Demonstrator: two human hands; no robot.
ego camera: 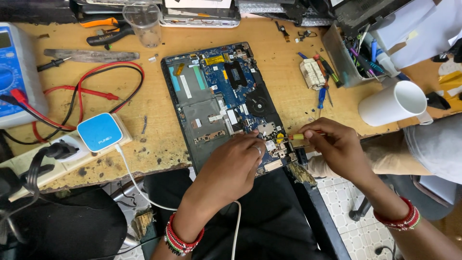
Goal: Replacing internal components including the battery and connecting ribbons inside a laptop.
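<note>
The opened laptop (pixel 226 103) lies on the worktop (pixel 154 139) with its near end hanging over the front edge, above the person's lap. The left hand (pixel 236 161) rests flat on the board at this near end; the fingers are bent and press down, but they grip nothing that I can see. The right hand (pixel 337 147) is closed around a small screwdriver (pixel 299 136) with a yellow handle, and the tip points left, toward the near right corner of the board, close to the left fingertips.

What may go wrong: the tip could slip off the small screw and scratch the board or parts near it, because the tool is held almost flat. A loose screw could fall over the front edge to the floor. The laptop itself could tip if the left hand lifts away. The white mug (pixel 392 103) lies on its side near the right front edge and could roll if an elbow touches it.
</note>
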